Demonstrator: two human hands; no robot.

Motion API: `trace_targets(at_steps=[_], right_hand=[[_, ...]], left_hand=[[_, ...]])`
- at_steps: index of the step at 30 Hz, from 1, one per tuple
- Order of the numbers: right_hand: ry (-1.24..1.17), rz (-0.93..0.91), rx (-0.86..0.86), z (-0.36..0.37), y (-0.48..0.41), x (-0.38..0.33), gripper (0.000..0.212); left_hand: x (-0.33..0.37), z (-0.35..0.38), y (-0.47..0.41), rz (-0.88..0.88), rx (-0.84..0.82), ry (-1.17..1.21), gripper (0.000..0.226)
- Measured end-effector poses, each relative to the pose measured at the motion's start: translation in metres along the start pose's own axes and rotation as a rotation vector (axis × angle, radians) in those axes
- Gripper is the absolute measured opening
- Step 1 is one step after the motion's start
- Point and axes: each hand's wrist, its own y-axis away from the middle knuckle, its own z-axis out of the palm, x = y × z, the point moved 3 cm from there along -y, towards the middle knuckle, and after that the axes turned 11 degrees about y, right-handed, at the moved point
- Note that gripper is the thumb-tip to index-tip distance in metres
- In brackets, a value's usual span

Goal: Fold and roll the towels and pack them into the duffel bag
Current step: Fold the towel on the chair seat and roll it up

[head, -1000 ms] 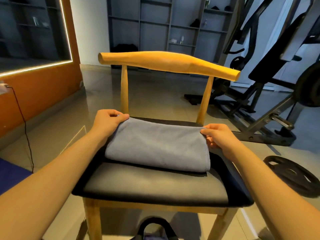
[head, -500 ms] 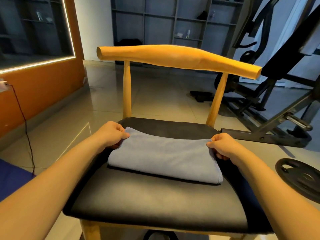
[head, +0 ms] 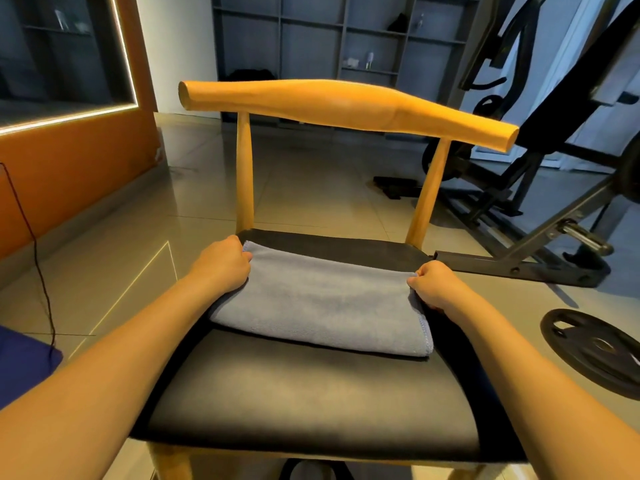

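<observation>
Grip: left hand point(head: 221, 268) and right hand point(head: 433, 285) each pinch one end of the towel point(head: 318, 306) on the chair seat point(head: 311, 393).

Dim, warm light from the LED strip point(head: 69, 114) glares off the floor point(head: 194, 202); edges bow.

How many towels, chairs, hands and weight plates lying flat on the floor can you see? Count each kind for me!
Towel: 1
Chair: 1
Hands: 2, left hand and right hand
Weight plate flat on the floor: 1
Total: 5
</observation>
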Motion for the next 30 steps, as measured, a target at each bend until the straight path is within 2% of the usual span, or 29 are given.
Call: trace_targets(at_steps=[6,9,11,13,14,17,19,22,25,27,30], right_hand=[[-0.081,-0.026,-0.016,-0.006,0.006,-0.003,0.034],[0.159,-0.014,0.006,-0.012,0.004,-0.001,0.023],[0.325,-0.027,0.128,-0.014,0.002,-0.003,0.019],[0.317,-0.157,0.242,-0.012,0.003,-0.013,0.020],[0.269,-0.249,0.242,-0.009,0.002,-0.020,0.024],[0.251,-0.408,0.098,0.007,0.000,-0.034,0.037],[0.268,-0.397,0.029,0.011,-0.005,-0.037,0.036],[0.122,-0.369,-0.126,0.005,-0.004,-0.042,0.028],[-0.001,-0.335,-0.277,-0.003,0.007,-0.049,0.027],[-0.077,-0.312,-0.438,-0.007,0.017,-0.051,0.023],[-0.253,-0.366,-0.734,-0.009,0.037,-0.050,0.017]], left_hand=[[0.003,-0.003,0.002,-0.008,0.019,-0.173,0.042],[0.004,-0.014,0.007,-0.092,-0.125,-0.155,0.062],[0.005,-0.013,0.009,-0.129,-0.241,-0.114,0.067],[0.007,-0.011,0.011,-0.133,-0.301,-0.100,0.062],[0.007,-0.011,0.011,-0.134,-0.313,-0.087,0.059],[0.008,-0.009,0.012,-0.127,-0.346,-0.009,0.047],[0.012,-0.010,0.014,-0.085,-0.363,0.052,0.034],[0.016,-0.021,0.016,-0.043,-0.414,0.169,0.014],[0.007,-0.039,0.015,-0.125,-0.529,0.219,0.017],[0.000,-0.050,0.009,-0.124,-0.461,0.182,0.016],[0.006,-0.059,-0.005,0.032,-0.195,0.211,0.015]])
